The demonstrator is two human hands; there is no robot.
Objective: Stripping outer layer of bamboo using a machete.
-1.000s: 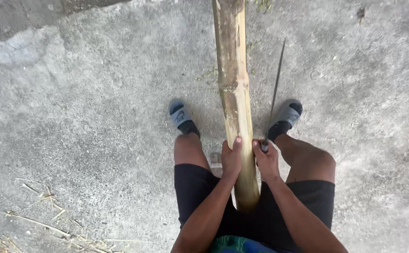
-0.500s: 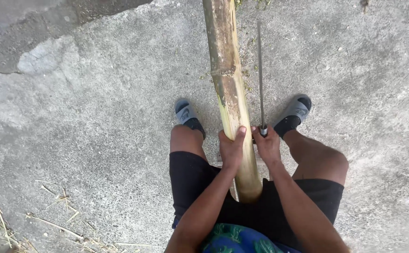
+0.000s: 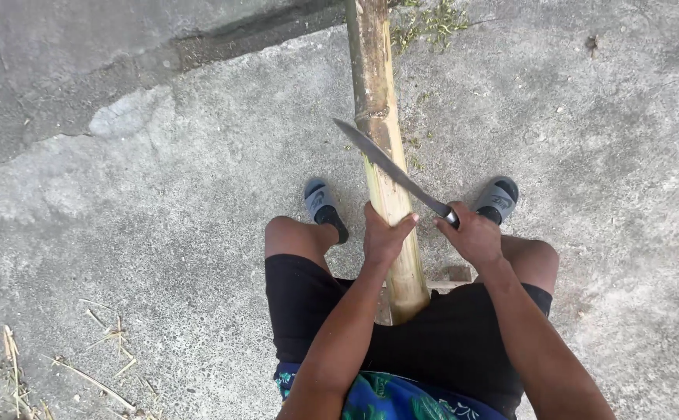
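A long, thick bamboo pole (image 3: 377, 117) lies on the concrete and runs away from me between my legs, its cut end near my lap. My left hand (image 3: 384, 233) grips the pole close to that end. My right hand (image 3: 473, 233) is closed on the handle of a long knife (image 3: 386, 165). The blade slants up and to the left across the pole, just above my left hand. Whether the edge touches the bamboo I cannot tell.
My feet in grey slippers (image 3: 325, 204) (image 3: 498, 197) rest on either side of the pole. Dry bamboo slivers (image 3: 98, 359) lie on the concrete (image 3: 160, 194) at the lower left. A dark crack and a raised slab run along the top left.
The knife pointed straight ahead beside the pole before; the blade has now swung left across the bamboo. The view has tilted slightly, and both hands stay near the pole's end.
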